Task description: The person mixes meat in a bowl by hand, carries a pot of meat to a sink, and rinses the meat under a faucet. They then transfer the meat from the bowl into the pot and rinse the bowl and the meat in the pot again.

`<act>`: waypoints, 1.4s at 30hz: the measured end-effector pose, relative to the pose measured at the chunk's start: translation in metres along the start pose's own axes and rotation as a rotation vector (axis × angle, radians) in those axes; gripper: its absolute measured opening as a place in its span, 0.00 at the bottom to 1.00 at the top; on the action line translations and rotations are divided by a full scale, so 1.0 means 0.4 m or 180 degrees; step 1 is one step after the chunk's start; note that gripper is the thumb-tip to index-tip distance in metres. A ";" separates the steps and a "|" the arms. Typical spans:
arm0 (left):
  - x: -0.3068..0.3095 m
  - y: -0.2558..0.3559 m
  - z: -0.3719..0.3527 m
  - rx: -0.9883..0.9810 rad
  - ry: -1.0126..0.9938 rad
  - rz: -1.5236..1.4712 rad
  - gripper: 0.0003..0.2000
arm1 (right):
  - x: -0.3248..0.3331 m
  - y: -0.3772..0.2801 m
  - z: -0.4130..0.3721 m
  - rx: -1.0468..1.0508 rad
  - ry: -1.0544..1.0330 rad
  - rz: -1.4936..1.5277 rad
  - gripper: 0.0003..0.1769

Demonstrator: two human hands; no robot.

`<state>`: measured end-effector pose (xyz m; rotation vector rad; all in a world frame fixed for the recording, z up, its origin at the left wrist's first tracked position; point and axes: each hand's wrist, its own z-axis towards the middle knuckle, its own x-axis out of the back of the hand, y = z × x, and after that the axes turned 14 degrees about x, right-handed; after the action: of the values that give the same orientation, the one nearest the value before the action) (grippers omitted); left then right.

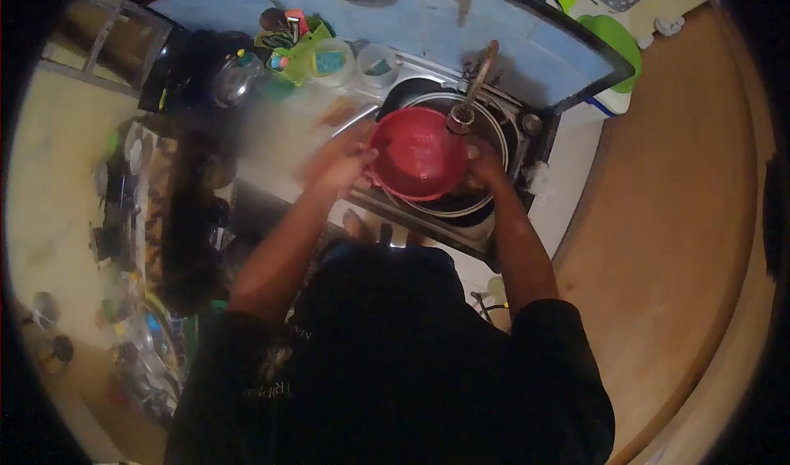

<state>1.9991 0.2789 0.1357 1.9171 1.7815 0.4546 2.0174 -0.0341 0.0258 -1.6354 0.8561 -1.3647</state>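
Black shirt point(387, 358) nearest, forearms reaching up to red bowl point(418, 154) over sink point(428, 228). Round, no long axis, mouth tilted up toward camera. Left hand point(341, 162) curled on rim at 9 o'clock, right hand point(487, 165) clasping at 3. Tap point(473, 86) overhanging at 1 o'clock. Green caddy point(306, 49) on tabletop point(284, 127) at 11.

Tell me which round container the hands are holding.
The red bowl, gripped by the left hand and right hand over the sink under the tap; the two clear tubs stand untouched on the counter behind.
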 end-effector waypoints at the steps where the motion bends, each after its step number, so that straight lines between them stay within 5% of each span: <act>1: 0.004 -0.015 0.014 0.0079 0.0104 0.0022 0.09 | 0.001 -0.001 0.007 0.0025 -0.0015 -0.0004 0.38; 3: -0.009 -0.009 -0.005 0.0142 0.0222 0.0013 0.08 | 0.013 -0.039 0.013 -0.0412 -0.0057 0.0295 0.37; 7: -0.024 -0.045 -0.009 0.0104 -0.0100 0.0012 0.07 | 0.033 -0.117 0.009 -0.0262 -0.0147 -0.0063 0.35; 10: -0.034 -0.054 -0.017 -0.0237 -0.0020 0.0220 0.06 | 0.027 -0.092 0.007 -0.0388 -0.0089 0.0386 0.33; 13: -0.024 -0.024 -0.033 -0.0384 0.0105 0.0123 0.07 | 0.007 0.004 0.027 -0.0067 0.0097 -0.0378 0.31; 17: 0.040 -0.009 -0.064 -0.0787 -0.0136 0.0055 0.07 | -0.021 -0.015 0.025 -0.0120 -0.0258 0.0629 0.27; 19: 0.053 0.003 -0.099 -0.0889 0.0142 0.0253 0.07 | -0.050 -0.016 0.036 -0.0130 -0.0281 0.1081 0.25; 22: 0.059 0.022 -0.153 -0.1156 0.0487 0.0335 0.08 | -0.092 0.064 0.051 0.0029 -0.0058 0.0552 0.26; 24: 0.075 0.040 -0.190 -0.1318 0.0633 0.0200 0.08 | -0.072 -0.118 0.033 -0.1793 -0.0019 0.2125 0.24; 26: 0.094 0.073 -0.220 -0.1552 0.1403 0.1059 0.09 | -0.175 0.121 0.079 -0.1366 -0.0022 0.2308 0.25; 27: 0.125 0.074 -0.192 -0.2142 0.1592 0.1371 0.12 | -0.225 0.236 0.102 -0.1154 -0.0025 0.2407 0.26; 28: 0.132 0.096 -0.187 -0.2140 0.1603 0.1391 0.12 | -0.236 0.240 0.105 -0.1152 -0.0028 0.2429 0.26; 30: 0.138 0.135 -0.180 -0.3425 0.2490 0.2763 0.13 | -0.254 0.240 0.104 -0.1143 -0.0170 0.2278 0.27; 34: 0.128 0.149 -0.159 -0.3575 0.2904 0.3557 0.11 | -0.272 0.241 0.092 -0.1153 -0.0384 0.2021 0.28; 37: 0.106 0.152 -0.179 -0.2836 0.2560 0.3410 0.11 | -0.271 0.235 0.086 -0.1118 -0.0929 0.1581 0.17; 39: 0.118 0.143 -0.171 -0.2730 0.2528 0.3701 0.10 | -0.266 0.243 0.071 0.0674 -0.1744 -0.0853 0.22; 42: 0.094 0.170 -0.244 -0.3126 0.2695 0.3852 0.09 | -0.167 -0.248 0.046 -0.1041 -0.1759 -0.1705 0.27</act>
<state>2.0062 0.3256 0.2511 1.8148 0.1709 2.2471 2.0231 0.0709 0.0856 -2.4661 0.3252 -1.0329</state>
